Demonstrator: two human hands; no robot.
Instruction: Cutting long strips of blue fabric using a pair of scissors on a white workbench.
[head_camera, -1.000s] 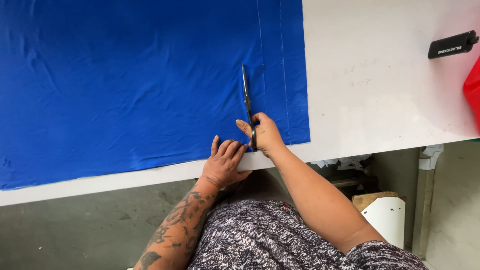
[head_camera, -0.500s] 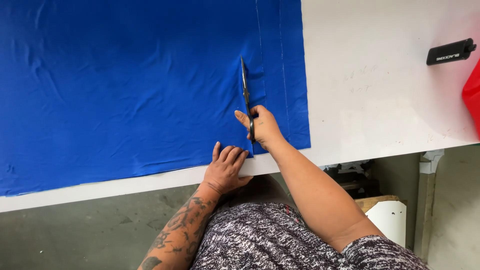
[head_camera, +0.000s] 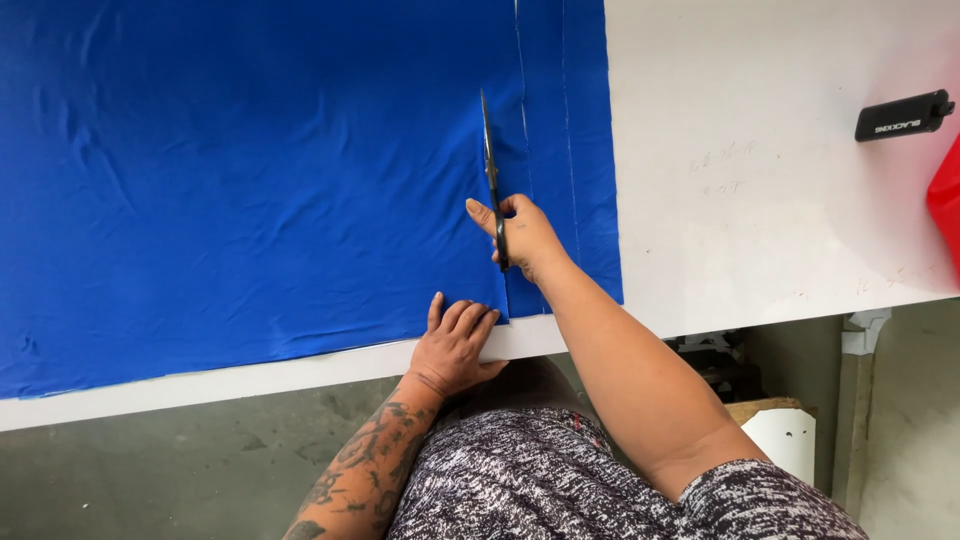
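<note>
A large sheet of blue fabric (head_camera: 260, 170) lies flat on a white table (head_camera: 760, 210). My right hand (head_camera: 525, 235) grips black scissors (head_camera: 490, 160) whose blades point away from me, into a cut that runs up from the cloth's near edge. A narrow strip of the blue fabric (head_camera: 575, 150) lies to the right of the cut. My left hand (head_camera: 455, 340) rests flat with fingers apart on the near edge of the cloth, just left of the cut.
A small black rectangular object (head_camera: 903, 115) lies on the table at the far right, next to a red thing (head_camera: 945, 200) at the frame edge. Below the table's edge are a grey floor (head_camera: 180, 480) and a white box (head_camera: 790, 435).
My right hand has pushed the scissors farther away from me along the cut. My left hand stays at the near edge of the cloth.
</note>
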